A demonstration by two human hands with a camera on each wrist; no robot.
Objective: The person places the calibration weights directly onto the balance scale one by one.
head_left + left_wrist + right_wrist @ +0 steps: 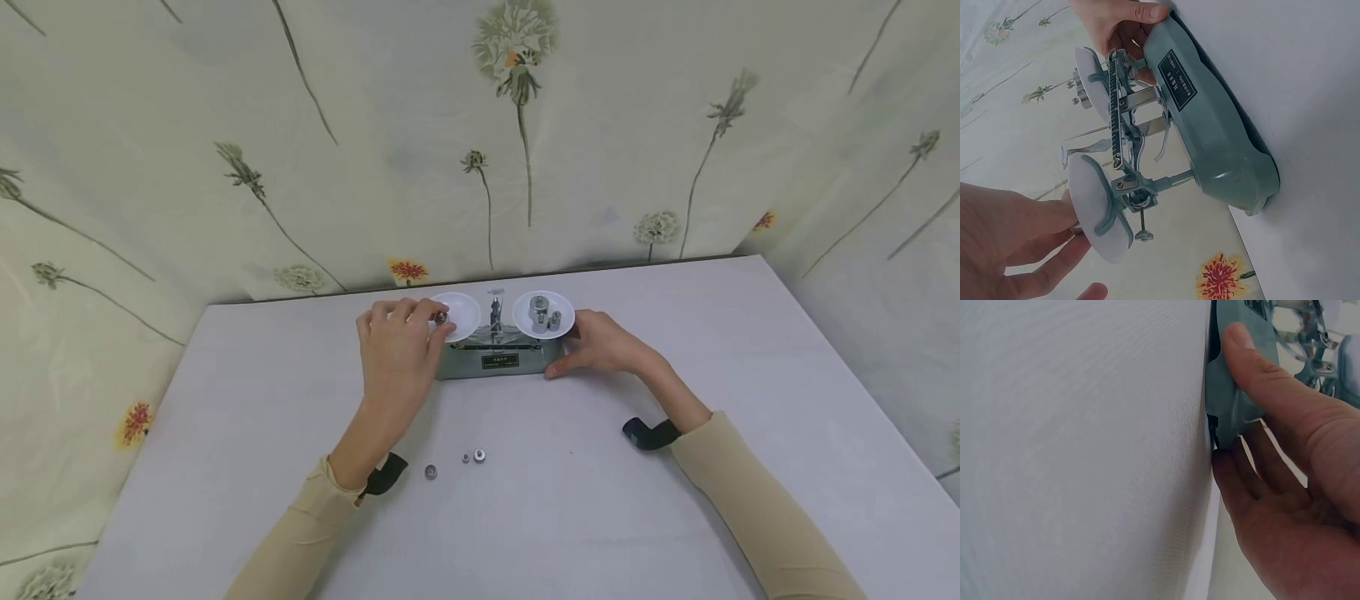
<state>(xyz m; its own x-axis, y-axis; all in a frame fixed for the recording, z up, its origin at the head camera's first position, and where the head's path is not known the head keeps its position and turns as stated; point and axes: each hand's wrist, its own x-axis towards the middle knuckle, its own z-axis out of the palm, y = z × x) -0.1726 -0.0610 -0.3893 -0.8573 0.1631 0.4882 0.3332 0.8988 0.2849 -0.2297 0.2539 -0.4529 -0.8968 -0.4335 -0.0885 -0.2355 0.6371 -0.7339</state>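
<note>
A green-grey balance scale stands near the table's far edge, a white pan at each end of its beam. My left hand pinches a small metal weight at the rim of the left pan. In the left wrist view that weight is mostly hidden behind the pan and fingers. My right hand grips the right end of the base, its thumb on the front face and its fingers round the end. Several metal weights stand on the right pan.
On the table, nearer the front, lie three small metal pieces: one at the left, a tiny one and a round one beside it. Behind the far edge hangs a flower-patterned cloth.
</note>
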